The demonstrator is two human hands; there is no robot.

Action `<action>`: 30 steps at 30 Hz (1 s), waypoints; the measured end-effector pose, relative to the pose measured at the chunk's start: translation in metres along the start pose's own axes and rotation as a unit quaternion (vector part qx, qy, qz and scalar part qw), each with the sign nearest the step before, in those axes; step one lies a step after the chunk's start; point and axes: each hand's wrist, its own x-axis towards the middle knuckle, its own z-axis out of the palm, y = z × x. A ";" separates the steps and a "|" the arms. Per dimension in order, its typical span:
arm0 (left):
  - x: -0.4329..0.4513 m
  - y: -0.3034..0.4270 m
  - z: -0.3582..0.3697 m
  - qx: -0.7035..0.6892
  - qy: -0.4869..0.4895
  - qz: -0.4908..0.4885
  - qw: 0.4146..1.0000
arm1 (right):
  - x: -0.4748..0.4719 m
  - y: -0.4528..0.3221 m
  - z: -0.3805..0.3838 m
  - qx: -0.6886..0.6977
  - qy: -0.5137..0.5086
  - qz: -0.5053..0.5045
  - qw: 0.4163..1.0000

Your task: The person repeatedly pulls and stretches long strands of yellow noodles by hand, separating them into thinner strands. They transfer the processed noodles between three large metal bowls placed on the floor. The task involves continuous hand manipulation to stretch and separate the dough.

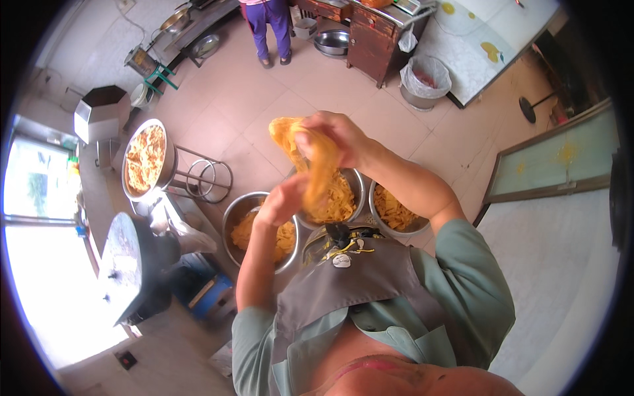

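Note:
My right hand (342, 141) is raised in front of my apron and grips a limp yellow strip (322, 173), folded over and blurred along its lower part. Lower and to the left, my left hand (285, 200) is at the strip's hanging end. Its fingertips are partly hidden behind the yellow material, so whether they grip it is unclear. Below both hands stands a metal bowl (360, 190) of yellow ribbon-like pieces (337, 203). A second metal bowl (229, 240) with similar pieces is under my left forearm. A third bowl (374, 218) sits partly beneath my right arm.
At left, a large metal basin (171, 163) of yellow-orange pieces rests on a metal stand (218, 183). Nearer me is a machine (131, 267). A person in purple trousers (270, 24) stands ahead, left of a wooden cabinet (369, 47) and a lined bin (426, 79).

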 end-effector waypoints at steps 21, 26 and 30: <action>0.041 0.092 0.038 0.234 -0.004 -0.001 0.972 | -0.075 0.037 -0.001 -0.559 0.024 -0.088 0.824; 0.020 0.051 0.010 0.142 -0.081 -0.115 0.980 | -0.073 0.017 -0.020 -0.108 -0.084 -0.080 0.987; -0.080 0.007 -0.067 0.041 0.035 0.033 0.998 | -0.118 -0.040 -0.058 0.033 -0.009 -0.256 0.966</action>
